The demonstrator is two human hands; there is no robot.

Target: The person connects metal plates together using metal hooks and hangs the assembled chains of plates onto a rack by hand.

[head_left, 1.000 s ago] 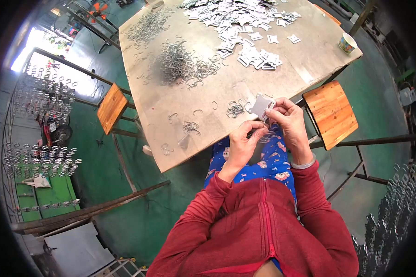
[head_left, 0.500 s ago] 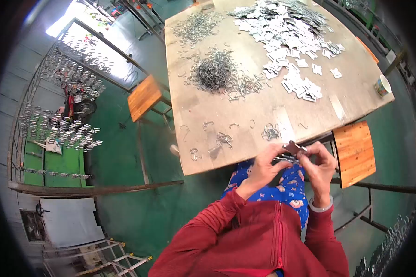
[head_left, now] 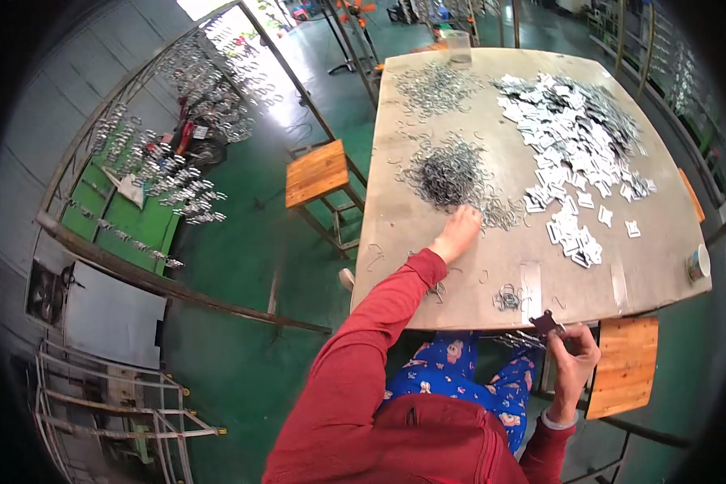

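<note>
Head view: the plate [head_left: 544, 323] is at lower right, one end pinched in my right hand [head_left: 574, 356]; a light, steady grip suits it. Fingers bunched, my left hand [head_left: 460, 231] meets the hooks [head_left: 446, 171], upper middle; whether it pinches one, I cannot tell.

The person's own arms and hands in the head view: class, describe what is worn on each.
Long dark-red fabric sleeves on both sides end near the wrists. The left hand shows no glove. The right hand is gloveless too, with a narrow pale bangle at its wrist.
</note>
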